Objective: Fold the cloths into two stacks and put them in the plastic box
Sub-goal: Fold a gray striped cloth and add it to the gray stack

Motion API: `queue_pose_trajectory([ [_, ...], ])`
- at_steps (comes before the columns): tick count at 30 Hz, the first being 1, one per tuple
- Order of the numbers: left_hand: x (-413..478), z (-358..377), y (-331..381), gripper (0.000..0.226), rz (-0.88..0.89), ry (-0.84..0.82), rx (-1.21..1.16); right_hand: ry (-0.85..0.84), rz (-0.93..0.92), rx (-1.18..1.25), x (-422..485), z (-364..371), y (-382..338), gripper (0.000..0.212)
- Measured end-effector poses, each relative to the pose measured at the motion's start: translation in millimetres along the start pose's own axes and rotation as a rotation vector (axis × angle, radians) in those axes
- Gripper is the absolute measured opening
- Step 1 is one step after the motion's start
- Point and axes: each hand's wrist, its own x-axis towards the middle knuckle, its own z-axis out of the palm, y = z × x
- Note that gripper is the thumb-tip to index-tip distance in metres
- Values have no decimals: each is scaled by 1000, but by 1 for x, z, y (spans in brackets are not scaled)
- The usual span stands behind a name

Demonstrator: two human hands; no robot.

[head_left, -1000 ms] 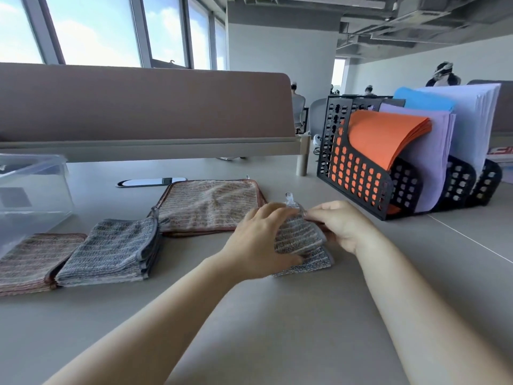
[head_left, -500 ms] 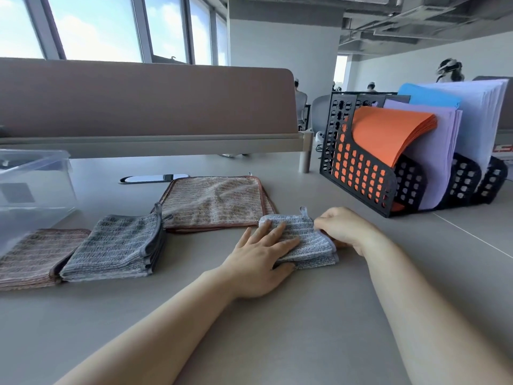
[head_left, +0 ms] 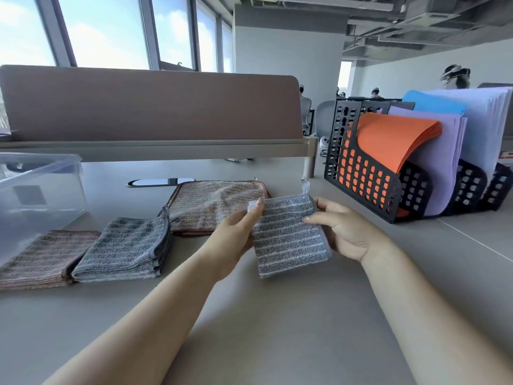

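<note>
box (head_left: 41, 190): clear plastic, far left on the desk, nothing in it that I can see. All cloths are outside it, so the loading step is not yet done.
brown stack (head_left: 41, 257): folded, lying just in front of the box. Its right edge is tucked under the grey one. If I lift one, the other may drag along.
grey stack (head_left: 125, 248): folded, touching the brown stack. The layers fan open on the right side. Dropping the next cloth off-centre could tip or skew it, I think.
flat cloth (head_left: 219, 204): brown, unfolded, behind the hands. Still needs folding. Its near edge sits close to my left wrist, so a sweep left could snag it.
left hand (head_left: 236, 232): pinching the left edge of the held cloth, thumb on top. The grip is only at the upper corner. My worry is the lower layers sagging open.
held cloth (head_left: 288, 234): grey, folded small, lifted and tilted, its near corner low over the desk. I can't tell if that corner touches. A loop tag sticks up at the far corner and could catch on the way over.
right hand (head_left: 344, 232): closed on the cloth's right edge, fingers behind it, thumb in front. Letting go early would probably let the fold spring apart.
file rack (head_left: 361, 173): well clear on the right, no risk I can see.
</note>
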Motion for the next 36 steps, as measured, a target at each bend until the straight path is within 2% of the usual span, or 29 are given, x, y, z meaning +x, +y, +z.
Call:
queue_pose_trajectory([
  [2, -1, -2, 2, 51, -13, -21, -136, -65, -19, 45, 0, 4, 1, 30],
  [4, -1, -2, 4, 40, 29, -2, -171, -88, -35, 91, 2, 8, 2, 35],
  [9, -4, -3, 9, 30, 127, 46, -152, 86, -148, 92, 9, 27, 6, 26],
  [12, -7, -11, 17, 23, 138, 61, -159, 124, -171, 124, 13, 42, 3, 25],
  [17, -19, -43, 27, 47, 188, 83, -55, 167, -129, 180, 22, 73, -9, 13],
  [20, -32, -67, 35, 45, 252, 16, 4, 196, -105, 199, 30, 92, -11, 11],
  [21, -39, -84, 39, 40, 270, 29, 1, 173, -84, 194, 35, 108, -11, 13],
  [24, -46, -116, 47, 27, 267, 107, -41, 67, -27, 77, 41, 129, -9, 41],
  [25, -49, -127, 49, 27, 251, 131, -45, 11, -18, 29, 41, 138, -8, 44],
  [30, -62, -181, 53, 32, 144, 137, -14, -202, -58, -86, 50, 171, -5, 40],
  [34, -70, -206, 51, 45, 113, 178, 78, -224, -56, -54, 60, 192, -2, 32],
  [36, -69, -214, 50, 36, 113, 227, 113, -232, -50, -12, 64, 200, 7, 32],
])
